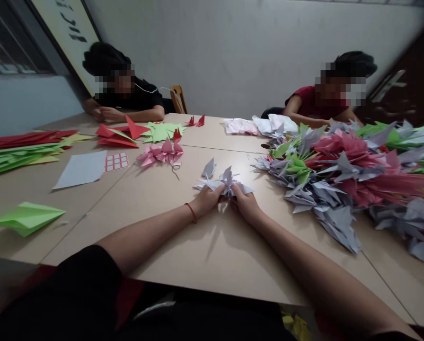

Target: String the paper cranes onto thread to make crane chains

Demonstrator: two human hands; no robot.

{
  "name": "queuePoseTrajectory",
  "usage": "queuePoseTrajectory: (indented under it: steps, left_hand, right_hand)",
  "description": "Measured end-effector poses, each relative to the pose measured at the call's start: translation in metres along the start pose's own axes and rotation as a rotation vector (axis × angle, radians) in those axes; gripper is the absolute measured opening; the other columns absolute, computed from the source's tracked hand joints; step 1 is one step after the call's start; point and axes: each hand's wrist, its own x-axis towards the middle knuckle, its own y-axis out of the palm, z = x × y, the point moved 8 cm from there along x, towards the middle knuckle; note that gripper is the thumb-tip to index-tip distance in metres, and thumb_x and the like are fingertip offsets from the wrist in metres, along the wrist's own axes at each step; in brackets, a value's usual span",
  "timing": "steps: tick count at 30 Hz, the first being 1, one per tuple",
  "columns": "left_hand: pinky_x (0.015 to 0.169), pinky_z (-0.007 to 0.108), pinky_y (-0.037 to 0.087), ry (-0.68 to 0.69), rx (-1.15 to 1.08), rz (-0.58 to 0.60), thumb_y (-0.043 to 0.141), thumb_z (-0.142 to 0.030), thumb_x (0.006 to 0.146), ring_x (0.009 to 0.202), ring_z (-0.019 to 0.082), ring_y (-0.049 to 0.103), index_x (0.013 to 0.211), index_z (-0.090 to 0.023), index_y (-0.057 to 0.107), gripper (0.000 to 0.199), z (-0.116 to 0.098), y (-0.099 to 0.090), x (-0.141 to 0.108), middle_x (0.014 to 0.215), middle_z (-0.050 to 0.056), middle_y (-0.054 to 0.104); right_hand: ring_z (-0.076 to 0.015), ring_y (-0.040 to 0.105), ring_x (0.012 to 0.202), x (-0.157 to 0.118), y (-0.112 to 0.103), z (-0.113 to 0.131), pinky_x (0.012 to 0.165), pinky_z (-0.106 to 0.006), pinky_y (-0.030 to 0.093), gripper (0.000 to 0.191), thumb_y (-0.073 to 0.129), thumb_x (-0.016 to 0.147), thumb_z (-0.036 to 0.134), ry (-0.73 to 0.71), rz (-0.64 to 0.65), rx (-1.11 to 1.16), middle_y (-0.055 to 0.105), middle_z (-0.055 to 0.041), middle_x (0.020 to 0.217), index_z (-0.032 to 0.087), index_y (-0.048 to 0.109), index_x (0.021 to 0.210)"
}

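Note:
Between my two hands, over the middle of the table (169, 227), is a pale grey-white folded paper crane (227, 178). My left hand (209, 198) is closed on its left side, thumb pressed to the paper. On the right side my right hand (245, 201) pinches it the same way. Just beyond my fingers lie other pale paper cranes (209, 168), one standing apart to the upper left. Beneath my hands the lower part of the paper is partly hidden.
A large heap of folded cranes (340, 166) covers the right side. Pink cranes (162, 152), a sticker sheet (117, 161), white paper (80, 169) and stacked folded papers (23, 151) lie left. A green folded paper (27, 218) is near the front edge. Two people sit opposite.

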Motion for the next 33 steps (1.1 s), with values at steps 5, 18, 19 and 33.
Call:
queuePoseTrajectory:
  steps: [5, 18, 19, 33]
  left_hand:
    - [0.056, 0.025, 0.035, 0.002, 0.037, 0.020, 0.037, -0.028, 0.088, 0.051, 0.011, 0.042, 0.053, -0.020, 0.040, 0.035, -0.004, 0.001, -0.001, 0.049, -0.004, 0.042]
    - [0.053, 0.024, 0.034, 0.005, 0.040, -0.029, 0.041, -0.029, 0.084, 0.050, 0.011, 0.042, 0.053, -0.019, 0.041, 0.033, -0.001, -0.002, 0.003, 0.046, -0.004, 0.043]
    - [0.053, 0.024, 0.034, 0.004, 0.039, -0.032, 0.040, -0.030, 0.084, 0.050, 0.011, 0.042, 0.053, -0.019, 0.042, 0.033, -0.001, -0.003, 0.003, 0.046, -0.004, 0.043]
    - [0.054, 0.025, 0.038, 0.009, -0.044, -0.081, 0.035, -0.038, 0.092, 0.048, 0.010, 0.043, 0.059, -0.019, 0.044, 0.038, -0.004, -0.006, -0.002, 0.050, -0.004, 0.045]
  right_hand:
    - [-0.0102, 0.033, 0.037, -0.001, 0.002, -0.002, 0.038, -0.024, 0.030, 0.038, 0.050, 0.080, 0.055, 0.020, 0.008, 0.011, 0.037, 0.0071, 0.042, 0.022, 0.046, 0.061]
    - [-0.0157, 0.051, 0.055, 0.001, 0.000, 0.003, 0.052, -0.025, 0.041, 0.030, 0.048, 0.081, 0.042, -0.003, 0.016, -0.100, 0.046, 0.0025, 0.046, 0.021, 0.051, 0.060]
    - [-0.0156, 0.051, 0.055, 0.001, 0.001, 0.003, 0.052, -0.025, 0.041, 0.030, 0.048, 0.081, 0.041, -0.007, 0.025, -0.100, 0.046, 0.0025, 0.046, 0.021, 0.050, 0.059]
    - [-0.0105, 0.035, 0.037, -0.001, 0.002, 0.010, 0.039, -0.025, 0.031, 0.040, 0.040, 0.086, 0.055, -0.048, 0.042, -0.011, 0.037, 0.0060, 0.043, 0.023, 0.040, 0.061]
